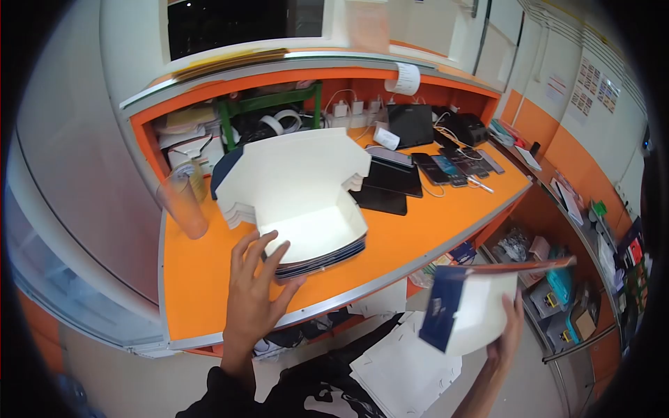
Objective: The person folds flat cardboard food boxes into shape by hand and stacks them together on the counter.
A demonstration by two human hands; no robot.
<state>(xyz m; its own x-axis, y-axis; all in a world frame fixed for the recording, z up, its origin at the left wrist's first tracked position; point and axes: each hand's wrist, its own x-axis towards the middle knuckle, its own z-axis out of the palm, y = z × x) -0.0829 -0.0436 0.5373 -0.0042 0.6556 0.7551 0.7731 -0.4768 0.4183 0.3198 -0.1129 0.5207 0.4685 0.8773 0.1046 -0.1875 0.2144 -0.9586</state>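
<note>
A stack of open cardboard boxes (306,230), white inside and dark blue outside, sits nested on the orange desk (202,292). My left hand (254,285) is at the near left corner of the stack, its fingers spread and the fingertips by the box rim. Off the desk's front edge at the right, my right hand (507,331) grips another box (474,310), dark blue and white, held tilted. The thumb lies against its white side, and the other fingers are partly hidden behind it.
A clear cup (185,209) and tape rolls (188,173) stand left of the stack. Tablets (380,195) and phones (442,169) lie to the right. A green rack (272,97) is behind. White papers (411,362) are near my lap; shelves (578,299) stand at the right.
</note>
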